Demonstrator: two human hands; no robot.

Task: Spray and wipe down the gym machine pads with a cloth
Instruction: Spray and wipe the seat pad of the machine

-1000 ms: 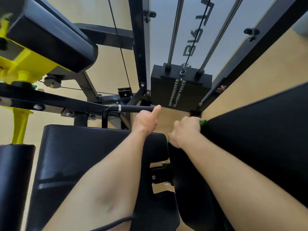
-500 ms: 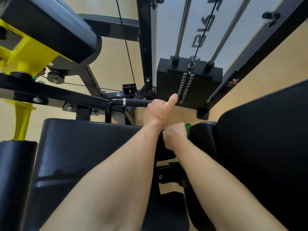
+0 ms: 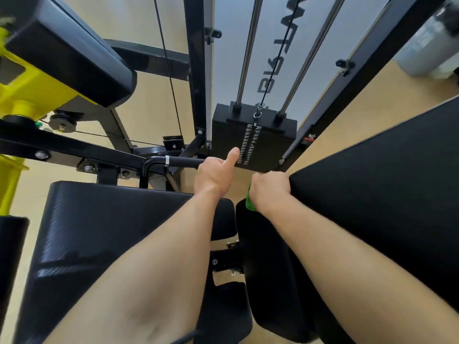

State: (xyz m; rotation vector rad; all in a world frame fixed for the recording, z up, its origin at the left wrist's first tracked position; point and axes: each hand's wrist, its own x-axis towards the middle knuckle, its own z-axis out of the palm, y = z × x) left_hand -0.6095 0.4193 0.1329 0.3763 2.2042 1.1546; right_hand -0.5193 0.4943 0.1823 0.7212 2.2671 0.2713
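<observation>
A green cloth [image 3: 249, 202] shows as a small bunched patch against the near edge of the large black back pad [image 3: 377, 194]. The black seat pad [image 3: 99, 232] lies flat to the left, its textured surface glossy.

Two bare forearms, hands [image 3: 216, 175] ungloved (no sleeves, no jewellery)

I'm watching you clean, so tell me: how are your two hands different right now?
The left hand is wrapped around the black handle bar, while the right hand is pressed against the edge of the big black pad.
The left hand's thumb sticks up; the right hand is a closed fist.
The right hand holds a green cloth; no cloth shows in the left hand.
Both are bare and reach forward.
</observation>
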